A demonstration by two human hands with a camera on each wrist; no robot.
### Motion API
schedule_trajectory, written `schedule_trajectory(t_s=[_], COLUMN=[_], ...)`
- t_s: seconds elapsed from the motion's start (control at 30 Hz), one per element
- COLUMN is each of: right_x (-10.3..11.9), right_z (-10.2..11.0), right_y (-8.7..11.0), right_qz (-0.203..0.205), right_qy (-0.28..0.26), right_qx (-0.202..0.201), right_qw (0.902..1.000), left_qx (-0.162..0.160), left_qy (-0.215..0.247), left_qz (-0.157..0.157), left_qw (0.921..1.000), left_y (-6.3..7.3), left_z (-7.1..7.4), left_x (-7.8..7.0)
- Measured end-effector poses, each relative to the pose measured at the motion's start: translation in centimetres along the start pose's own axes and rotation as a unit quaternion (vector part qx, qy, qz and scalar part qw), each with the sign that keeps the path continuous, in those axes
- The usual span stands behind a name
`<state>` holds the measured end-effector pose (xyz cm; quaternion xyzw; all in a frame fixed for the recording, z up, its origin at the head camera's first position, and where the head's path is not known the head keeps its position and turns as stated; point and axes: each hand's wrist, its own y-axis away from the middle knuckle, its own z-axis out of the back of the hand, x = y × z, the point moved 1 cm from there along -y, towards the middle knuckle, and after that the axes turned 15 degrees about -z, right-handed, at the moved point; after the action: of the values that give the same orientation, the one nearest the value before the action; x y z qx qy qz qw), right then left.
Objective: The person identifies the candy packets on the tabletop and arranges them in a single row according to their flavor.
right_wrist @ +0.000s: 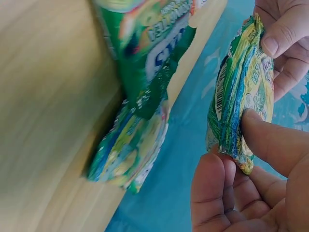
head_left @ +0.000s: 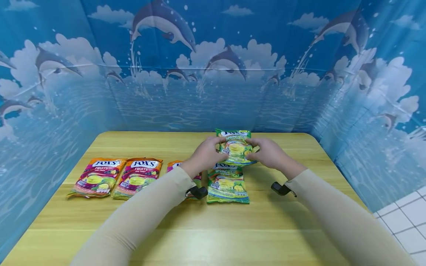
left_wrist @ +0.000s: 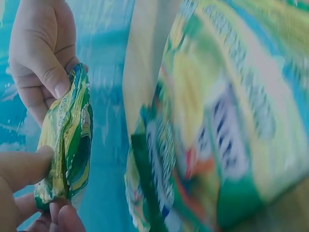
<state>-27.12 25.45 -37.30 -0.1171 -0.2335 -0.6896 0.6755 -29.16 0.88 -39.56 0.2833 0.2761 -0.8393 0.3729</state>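
Observation:
Both hands hold a green candy bag (head_left: 235, 147) printed SPRING TEA between them, raised at the far side of the table. My left hand (head_left: 207, 153) pinches its left edge, thumb on the printed front. On the opposite edge, my right hand (head_left: 269, 154) pinches it the same way. Both wrist views show the held bag (left_wrist: 65, 140) edge-on, with fingers behind it. A second green bag (head_left: 227, 186) lies face up, its top overlapped by the held one in the head view. Another green bag (right_wrist: 133, 150) lies beyond it in the right wrist view.
Two purple-and-orange FRUITS candy bags (head_left: 98, 177) (head_left: 138, 178) lie side by side at the left of the wooden table (head_left: 213, 236). A third FRUITS bag (head_left: 173, 165) is partly hidden behind my left forearm. A dolphin-printed curtain (head_left: 213, 99) surrounds the table's back and sides.

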Motion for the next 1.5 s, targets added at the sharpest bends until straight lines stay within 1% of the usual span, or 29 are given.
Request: schedule_trajectory(t_s=[0.1,0.17,0.3,0.53,0.73,0.9,0.97,1.1,1.27,1.4,1.5], right_x=[-1.1,-1.8,-3.1,-4.9,-6.4,-7.6,-8.1,-8.6,-8.9,-9.2,-9.4], right_z=[0.3,0.3,0.4,0.9,1.2,1.2,1.2,1.1,0.9,0.8,0.8], right_y=[0.9,1.6,2.7,4.3,5.2,5.7,5.9,5.8,5.6,5.5,5.3], right_qz=[-0.001,-0.003,-0.009,-0.025,-0.031,-0.027,-0.026,-0.034,-0.039,-0.037,-0.037], right_qy=[0.000,0.003,0.003,0.004,0.020,0.043,0.049,0.050,0.045,0.056,0.068], right_qx=[0.001,0.002,0.012,0.022,0.029,0.026,0.027,0.038,0.053,0.060,0.067], right_qw=[1.0000,1.0000,0.9999,0.9995,0.9989,0.9984,0.9981,0.9974,0.9968,0.9959,0.9948], left_qx=[0.012,0.023,0.037,0.062,0.080,0.098,0.104,0.119,0.140,0.154,0.157], left_qy=[-0.009,-0.007,-0.006,0.014,-0.003,-0.015,-0.028,-0.048,-0.060,-0.080,-0.090], left_qz=[-0.014,-0.021,-0.021,-0.032,-0.047,-0.039,-0.037,-0.028,-0.012,-0.011,-0.011], left_qw=[0.9998,0.9995,0.9991,0.9975,0.9956,0.9942,0.9935,0.9914,0.9883,0.9848,0.9834], left_y=[0.1,0.2,0.3,0.1,-0.1,-0.3,-0.4,-0.5,-0.5,-0.6,-0.7], left_z=[-1.0,-1.6,-2.9,-5.1,-6.9,-8.2,-8.6,-9.4,-9.9,-10.1,-10.3], left_x=[-0.6,-0.9,-1.6,-2.7,-3.5,-4.0,-4.2,-4.4,-4.6,-4.7,-4.7])
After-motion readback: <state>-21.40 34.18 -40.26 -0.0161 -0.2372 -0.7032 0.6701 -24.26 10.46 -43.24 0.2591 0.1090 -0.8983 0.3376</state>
